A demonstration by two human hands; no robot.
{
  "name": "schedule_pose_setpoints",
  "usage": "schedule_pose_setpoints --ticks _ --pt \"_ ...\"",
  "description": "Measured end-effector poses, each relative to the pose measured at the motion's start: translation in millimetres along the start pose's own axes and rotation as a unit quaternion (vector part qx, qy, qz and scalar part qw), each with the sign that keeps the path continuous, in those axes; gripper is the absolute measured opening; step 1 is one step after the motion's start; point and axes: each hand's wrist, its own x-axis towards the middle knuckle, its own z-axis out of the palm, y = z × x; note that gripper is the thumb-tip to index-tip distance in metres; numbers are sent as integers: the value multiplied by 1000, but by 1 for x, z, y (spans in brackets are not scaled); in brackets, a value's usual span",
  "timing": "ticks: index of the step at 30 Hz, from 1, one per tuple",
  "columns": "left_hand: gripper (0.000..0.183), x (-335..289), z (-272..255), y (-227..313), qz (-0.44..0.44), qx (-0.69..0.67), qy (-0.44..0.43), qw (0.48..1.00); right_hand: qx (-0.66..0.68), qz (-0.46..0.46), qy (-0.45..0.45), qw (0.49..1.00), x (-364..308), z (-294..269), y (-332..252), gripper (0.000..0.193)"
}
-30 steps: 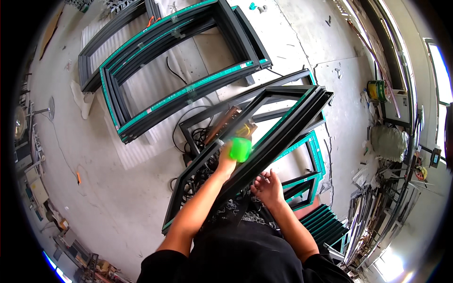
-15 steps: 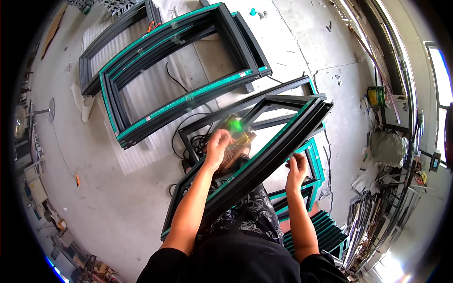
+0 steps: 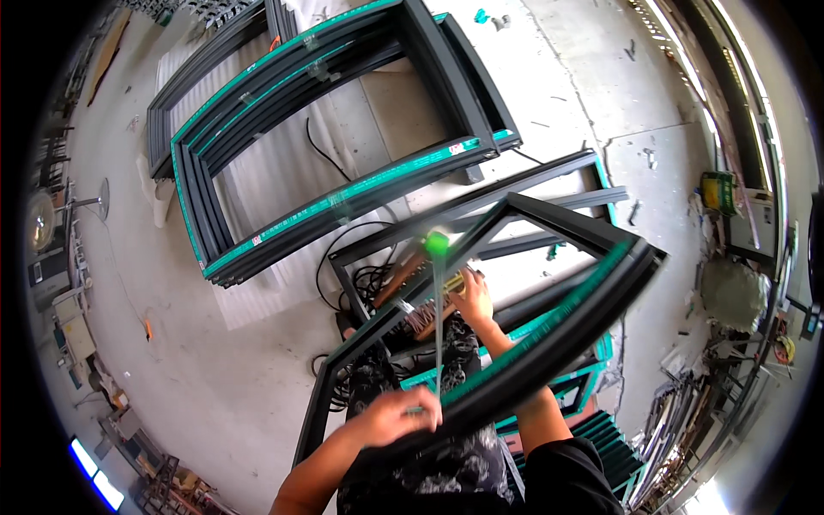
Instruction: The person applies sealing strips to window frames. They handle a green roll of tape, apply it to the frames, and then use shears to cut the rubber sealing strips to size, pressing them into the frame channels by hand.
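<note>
A dark window frame (image 3: 515, 386) with green protective film stands tilted over my legs. My left hand (image 3: 399, 418) is at its near bar, fingers curled inward; whether they grip the bar or something thin is hard to make out. A narrow see-through strip (image 3: 439, 335), perhaps clear tape, runs from those fingertips up to a blurred round green thing (image 3: 436, 243) inside the frame's opening. My right forearm passes beneath the bar. The right hand (image 3: 474, 298) comes up through the opening, fingers apart, below and right of the green thing, not touching it.
Several taped frames (image 3: 343, 202) are stacked on white foam ahead to the left. Another frame (image 3: 532, 184) lies just beyond mine, with black cable (image 3: 369, 287) beside it. Green-edged frames and bars (image 3: 601, 451) are at my right. A standing fan (image 3: 43, 221) is far left.
My left hand has drawn back toward me to the near bar. My right hand has gone from the frame's outer side under the bar into the opening. The see-through strip now shows stretched out.
</note>
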Motion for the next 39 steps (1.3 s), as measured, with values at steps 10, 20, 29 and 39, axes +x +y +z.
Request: schedule_pose_setpoints --ticks 10,20,29,39 --pt "8 54 -15 8 -6 -101 -158 982 -192 -95 -22 977 122 127 53 23" --pt "12 -12 -49 35 16 -206 280 938 76 35 16 996 -4 -30 17 58" --pt "10 -30 -12 103 147 -249 267 919 99 216 -237 942 -273 -298 -42 60" --pt "4 -30 158 -57 -63 -130 77 987 -176 -124 -242 946 -205 -388 -309 54"
